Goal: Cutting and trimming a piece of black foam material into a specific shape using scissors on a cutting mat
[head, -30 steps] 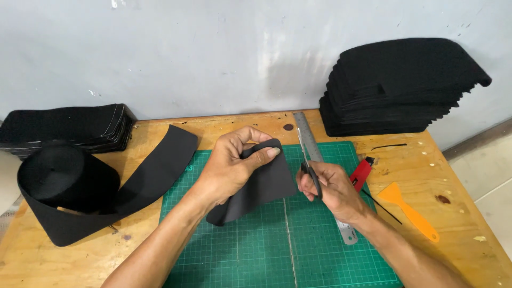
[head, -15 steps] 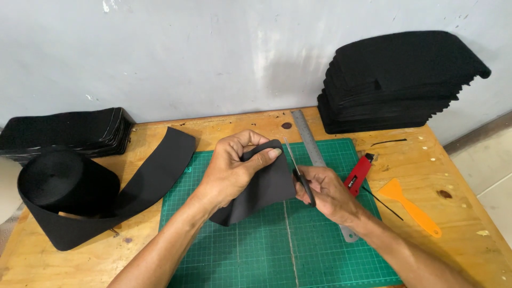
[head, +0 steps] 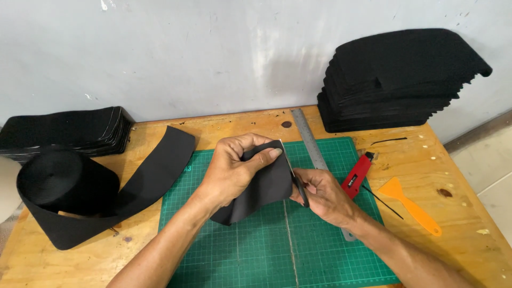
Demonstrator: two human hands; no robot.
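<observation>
My left hand point(head: 234, 168) grips a folded piece of black fabric point(head: 261, 189) and holds it up over the green cutting mat point(head: 240, 256). My right hand point(head: 322, 194) holds a pair of small black-handled scissors point(head: 297, 181), with the blades up against the fabric's right edge. The two hands are close together at the middle of the mat.
A metal ruler point(head: 312, 146) lies along the mat's right side, partly under my right hand. A red utility knife point(head: 357, 175) and an orange scraper point(head: 408, 205) lie to the right. A black strap roll point(head: 64, 186) sits left, with black fabric stacks at back left point(head: 64, 130) and back right point(head: 400, 77).
My right hand has moved left with the scissors until the blades meet the fabric's edge. My left hand has kept the fabric in about the same place.
</observation>
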